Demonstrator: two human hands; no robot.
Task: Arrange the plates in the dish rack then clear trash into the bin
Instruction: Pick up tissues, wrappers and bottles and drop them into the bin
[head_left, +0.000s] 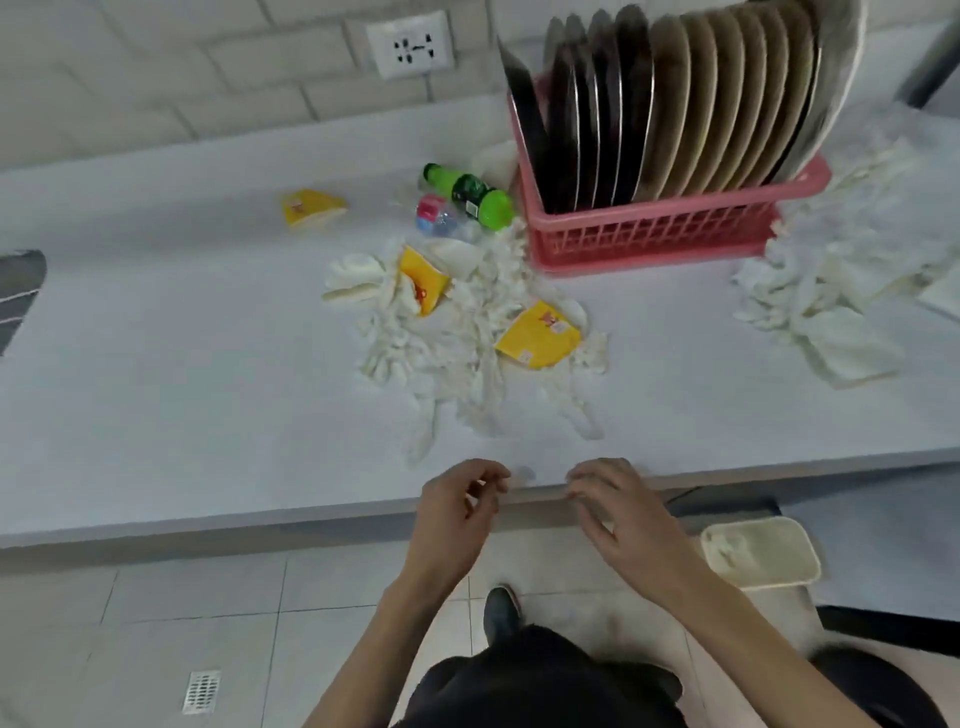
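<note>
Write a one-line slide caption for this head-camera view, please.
Plates stand in the pink dish rack; left hand and right hand hover empty near scattered white litter, yellow wrappers and bottles.

Plates (675, 104) upright in pink rack (649, 234), trash (452, 332) strewn on counter (156, 364), both hands empty at edge

One head-worn wide-angle camera looked forward and steeply down from close above, over the desk (156, 415) edge toward the wall (156, 78).

both forearms reach forward; left hand (460, 499) and right hand (618, 506) hover side by side, fingers loosely curled, holding nothing.
</note>
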